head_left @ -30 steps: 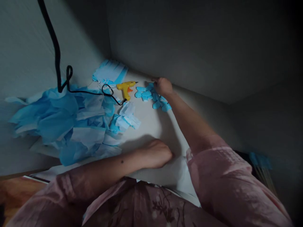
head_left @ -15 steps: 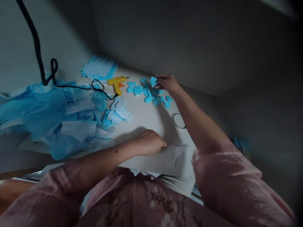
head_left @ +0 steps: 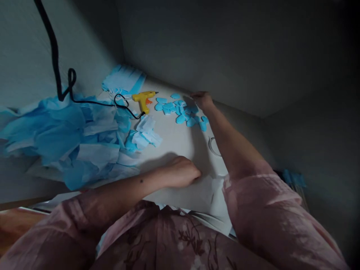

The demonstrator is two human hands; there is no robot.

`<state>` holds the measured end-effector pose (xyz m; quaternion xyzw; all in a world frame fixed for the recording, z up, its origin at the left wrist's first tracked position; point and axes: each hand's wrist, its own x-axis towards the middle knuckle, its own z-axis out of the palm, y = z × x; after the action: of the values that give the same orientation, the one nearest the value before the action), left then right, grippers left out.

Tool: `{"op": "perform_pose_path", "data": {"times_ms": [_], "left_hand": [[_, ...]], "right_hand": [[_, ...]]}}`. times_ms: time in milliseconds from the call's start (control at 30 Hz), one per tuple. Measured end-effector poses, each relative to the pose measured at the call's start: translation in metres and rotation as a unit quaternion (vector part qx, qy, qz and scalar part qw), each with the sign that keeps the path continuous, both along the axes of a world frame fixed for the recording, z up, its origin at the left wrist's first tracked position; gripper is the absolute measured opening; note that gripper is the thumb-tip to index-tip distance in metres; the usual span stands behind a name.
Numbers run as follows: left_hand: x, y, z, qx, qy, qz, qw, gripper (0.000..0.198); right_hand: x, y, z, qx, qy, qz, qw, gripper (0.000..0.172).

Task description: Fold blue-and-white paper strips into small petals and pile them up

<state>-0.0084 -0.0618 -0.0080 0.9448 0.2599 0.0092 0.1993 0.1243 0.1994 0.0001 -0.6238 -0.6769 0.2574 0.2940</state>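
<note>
My left hand point(head_left: 184, 173) is closed over the near part of the table, fingers curled down; whatever it pinches, if anything, is hidden. My right hand point(head_left: 203, 100) reaches to the far side of the table, just beyond the right end of a scatter of small blue rounded cut pieces point(head_left: 180, 119). Its fingers are dark and partly hidden, and no blue piece shows in them. Left of the scatter lies a yellow glue gun point(head_left: 143, 99) with an orange trigger.
Blue and white face mask material point(head_left: 59, 131) is heaped at the left, with smaller scraps point(head_left: 144, 133) beside it. Behind lies a stack of face masks point(head_left: 123, 78). A black cord point(head_left: 54, 48) runs to the glue gun. A coil of thin wire point(head_left: 213, 146) rests by my right forearm.
The blue piece seen in my right fingers earlier no longer shows there, and that hand has moved slightly right. My left hand stays closed in about the same place. The view has shifted a little.
</note>
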Motion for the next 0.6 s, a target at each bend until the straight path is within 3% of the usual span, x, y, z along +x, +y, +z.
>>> {"op": "perform_pose_path", "data": {"times_ms": [100, 167, 267, 433, 600], "left_hand": [[0.001, 0.000, 0.000, -0.011, -0.007, 0.006, 1.000, 0.025], [0.002, 0.000, -0.001, -0.014, -0.011, 0.009, 1.000, 0.025], [0.002, 0.000, -0.001, -0.017, -0.015, 0.008, 1.000, 0.024], [0.002, 0.000, -0.002, -0.015, -0.024, 0.010, 1.000, 0.025], [0.003, 0.001, -0.003, -0.019, -0.033, 0.005, 0.999, 0.026]], "right_hand": [[-0.008, -0.012, 0.009, 0.057, -0.091, 0.002, 0.994, 0.041], [-0.018, -0.028, 0.019, 0.097, -0.148, 0.047, 0.983, 0.043], [-0.036, -0.061, 0.029, 0.125, -0.149, 0.139, 0.971, 0.039], [-0.065, -0.112, 0.027, 0.170, -0.172, 0.331, 0.912, 0.038], [-0.091, -0.134, 0.021, 0.202, -0.222, 0.421, 0.856, 0.053]]}}
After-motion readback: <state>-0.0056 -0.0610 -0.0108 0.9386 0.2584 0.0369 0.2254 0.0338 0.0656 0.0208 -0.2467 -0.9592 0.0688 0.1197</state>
